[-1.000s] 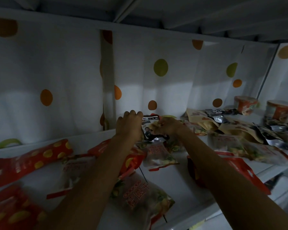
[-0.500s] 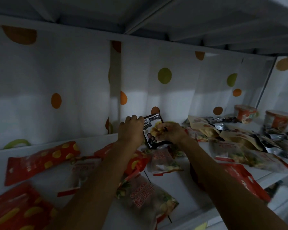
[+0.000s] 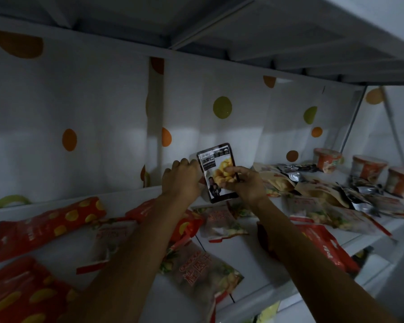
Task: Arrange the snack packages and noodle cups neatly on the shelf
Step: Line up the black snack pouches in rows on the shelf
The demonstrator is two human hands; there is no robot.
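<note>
Since the earlier frames the small black-edged packet [image 3: 216,170] has been lifted off the pile and turned upright, its printed front now facing the camera in front of the dotted cloth [image 3: 103,108].

At the far left, two red bags with yellow spots [image 3: 49,224] lie flat on the white shelf [image 3: 243,257], and a third shows under the left forearm. Four see-through bags with red print [image 3: 203,273] lie scattered from there towards the right.

The left hand [image 3: 182,178] has its fingers curled round the packet's left edge. The right hand [image 3: 246,184] pinches the packet's right side between thumb and fingers. The packet is held above the shelf, touching nothing else.

Further right lies a heap of brown and silver pouches [image 3: 278,181], too tangled to count, with one plain red bag [image 3: 324,245] in front. At the far right three noodle cups [image 3: 328,159] stand upright in a row.
</note>
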